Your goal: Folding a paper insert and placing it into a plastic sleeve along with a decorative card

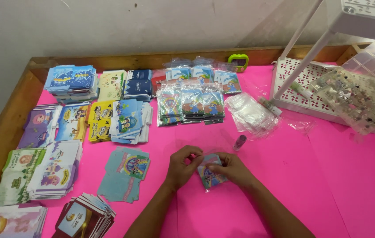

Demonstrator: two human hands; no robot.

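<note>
Stacks of coloured card envelopes [70,128] fill the pink table's [328,176] left. At centre, left hand [181,166] and right hand [233,168], close together, both pinch a small blue-pink packet [211,174]. Wrapped packets [192,103] lie beyond; white rack [302,94] far right.

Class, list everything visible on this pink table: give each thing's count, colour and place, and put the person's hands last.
Table: one, pink top, wooden rim.
Printed card stacks: about a dozen, mixed colours, left half.
Flat teal card: one, left of the hands.
Bagged packs: several, top centre.
Empty clear sleeves: one pile, right of the packs.
Small tube: one, above the hands.
White rack: one, top right.
Green gadget: one, back edge.
Small card: one, colourful, held in both hands.
Left hand; right hand: centre.
</note>
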